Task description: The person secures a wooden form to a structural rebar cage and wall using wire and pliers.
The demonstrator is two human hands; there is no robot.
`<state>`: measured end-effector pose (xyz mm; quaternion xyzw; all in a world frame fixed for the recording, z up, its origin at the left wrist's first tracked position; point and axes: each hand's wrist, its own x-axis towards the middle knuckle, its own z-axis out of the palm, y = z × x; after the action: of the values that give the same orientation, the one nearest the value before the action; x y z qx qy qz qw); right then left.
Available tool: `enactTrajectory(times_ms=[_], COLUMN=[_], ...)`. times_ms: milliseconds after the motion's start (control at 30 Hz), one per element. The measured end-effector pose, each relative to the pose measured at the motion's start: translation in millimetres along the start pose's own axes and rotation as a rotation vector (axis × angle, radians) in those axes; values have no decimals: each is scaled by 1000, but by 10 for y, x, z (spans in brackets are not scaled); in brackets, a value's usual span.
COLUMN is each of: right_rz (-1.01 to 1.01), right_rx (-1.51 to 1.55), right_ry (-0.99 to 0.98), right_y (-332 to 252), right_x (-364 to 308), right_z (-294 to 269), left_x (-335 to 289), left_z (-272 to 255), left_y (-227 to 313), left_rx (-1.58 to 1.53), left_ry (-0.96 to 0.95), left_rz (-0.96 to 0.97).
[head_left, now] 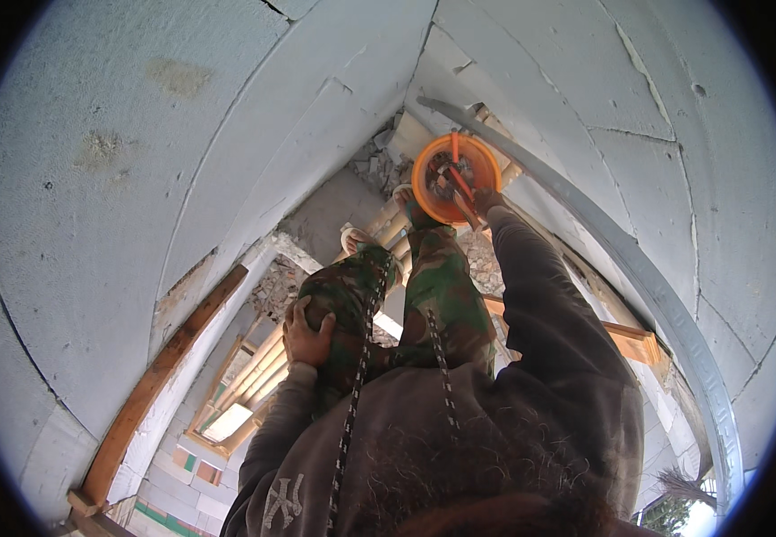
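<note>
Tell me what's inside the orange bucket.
Inside the orange bucket, a red-orange handle slants over a jumble of grey and brown items, too small to identify. They cover the bottom; nothing beneath them shows.

Rubble (372,167) left of the bucket (442,211)

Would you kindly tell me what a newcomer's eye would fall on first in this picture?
The bright orange bucket at upper centre would likely catch the eye first, with a red handle across its opening and the person's right hand at its lower-right rim. Next comes the long grey metal strip curving down the right side. Left of centre, the left hand rests on the camouflage trousers.
</note>
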<state>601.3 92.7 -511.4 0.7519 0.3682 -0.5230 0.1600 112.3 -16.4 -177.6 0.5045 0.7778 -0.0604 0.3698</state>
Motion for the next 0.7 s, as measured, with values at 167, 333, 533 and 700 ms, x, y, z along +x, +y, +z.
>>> enactTrajectory(times_ms=[167,333,533,700], right_rz=[-75,70,-314,123], right_rx=[581,938,-60,57], right_ry=[81,-79,73,397], right_y=[-63,191,432,530], right_x=[-595,-814,-1484,-2183], right_z=[-121,-334,-408,-62], left_x=[-108,-121,-181,-235], left_z=[48,-10,-4,-105], left_y=[39,190,129,241], left_rx=[11,-15,-69,-96], left_ry=[-21,-54,-88,-4], left_rz=[-44,-53,-92,2])
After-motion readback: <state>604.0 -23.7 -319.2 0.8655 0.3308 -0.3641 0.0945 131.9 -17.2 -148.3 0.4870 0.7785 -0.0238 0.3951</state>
